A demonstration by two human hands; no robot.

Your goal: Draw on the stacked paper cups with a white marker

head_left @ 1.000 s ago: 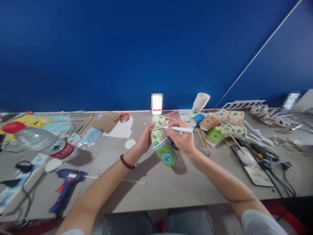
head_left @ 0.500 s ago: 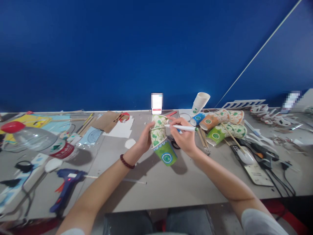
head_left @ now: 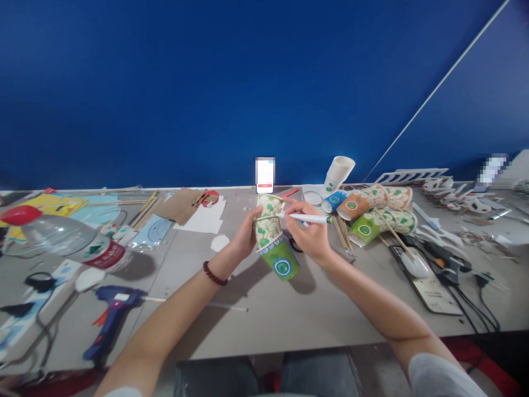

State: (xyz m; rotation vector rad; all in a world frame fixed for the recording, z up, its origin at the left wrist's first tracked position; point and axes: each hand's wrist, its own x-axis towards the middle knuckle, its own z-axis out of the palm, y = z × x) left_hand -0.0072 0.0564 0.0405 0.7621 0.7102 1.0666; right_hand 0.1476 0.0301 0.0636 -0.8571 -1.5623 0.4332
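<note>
My left hand (head_left: 246, 230) is closed around the left side of a curved chain of paper cups (head_left: 270, 234), green and white with leaf patterns, its green end tilted down toward me. In my right hand (head_left: 308, 231) is a white pen (head_left: 312, 218) with a green end, pinched between the fingers. The pen's tip end points left and lies at the cups' right edge, near a rim; whether it touches cannot be made out. Some right fingertips are close to the upper cup.
A blue glue gun (head_left: 113, 314) and a large bottle (head_left: 78, 237) lie at the left. Right of my hands are orange and green cups (head_left: 363, 227), a white cup stack (head_left: 339, 172) and another glue gun (head_left: 448, 263). A lit phone (head_left: 265, 175) stands at the wall.
The pen has shifted slightly left and down along the cups' edge, with my right hand following a little. My left hand and the cups stay nearly still.
</note>
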